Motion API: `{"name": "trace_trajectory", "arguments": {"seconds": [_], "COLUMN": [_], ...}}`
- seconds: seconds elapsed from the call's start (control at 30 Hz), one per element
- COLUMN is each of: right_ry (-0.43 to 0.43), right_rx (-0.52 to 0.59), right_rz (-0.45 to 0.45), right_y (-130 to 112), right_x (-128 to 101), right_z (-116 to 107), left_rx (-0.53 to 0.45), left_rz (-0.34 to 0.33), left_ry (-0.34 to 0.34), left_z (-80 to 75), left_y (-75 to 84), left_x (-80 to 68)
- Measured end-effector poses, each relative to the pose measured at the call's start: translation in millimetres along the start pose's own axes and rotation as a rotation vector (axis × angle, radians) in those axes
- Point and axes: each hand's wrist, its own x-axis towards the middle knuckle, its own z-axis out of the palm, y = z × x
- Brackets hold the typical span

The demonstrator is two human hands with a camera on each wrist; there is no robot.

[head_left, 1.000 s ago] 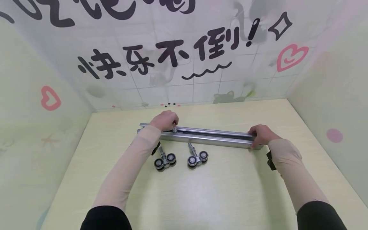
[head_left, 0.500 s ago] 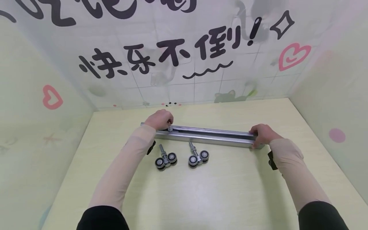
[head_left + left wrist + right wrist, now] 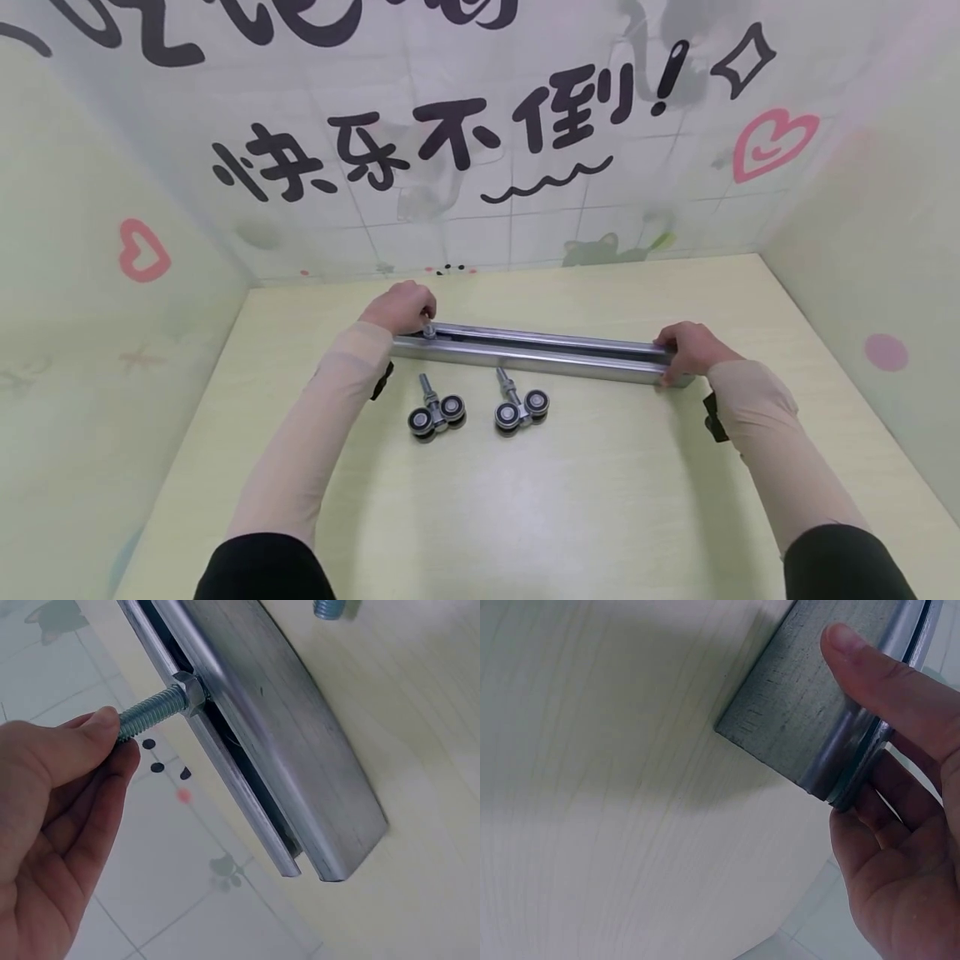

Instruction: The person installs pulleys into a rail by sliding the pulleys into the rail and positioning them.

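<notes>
A long slotted metal track point(image 3: 517, 357) lies across the table, its slot facing up. Near its left end my left hand point(image 3: 400, 308) pinches a threaded bolt point(image 3: 154, 712) between thumb and fingers. The bolt rises from the slot with a hex nut point(image 3: 192, 691) at the slot opening; whatever it joins inside the track is hidden. My right hand point(image 3: 690, 348) grips the track's right end, the thumb on its near side wall and the fingers on the far side. Closer to me, two roller trolleys point(image 3: 437, 415) point(image 3: 522, 408) with bolts lie apart from the track.
The pale wood table point(image 3: 570, 492) is bounded by a printed wall point(image 3: 472, 233) at the back and walls on both sides. Both loose trolleys sit just in front of the track, their bolts pointing towards it.
My left hand has slid leftward along the slot with the bolt, towards the track's left end. The right hand keeps its grip, and the loose trolleys stay put; the head view shifts slightly.
</notes>
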Motion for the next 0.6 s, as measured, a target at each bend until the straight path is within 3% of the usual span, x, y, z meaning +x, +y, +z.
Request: {"name": "trace_trajectory", "arguments": {"seconds": [0.6], "right_ry": [-0.004], "right_rx": [0.013], "right_rz": [0.001], "right_y": [1], "right_x": [0], "right_z": [1], "left_rx": [0.018], "left_rz": [-0.097], "left_ry": [0.010], "left_z": [-5.0], "left_y": [-21.4], "left_x": [-15.0]}}
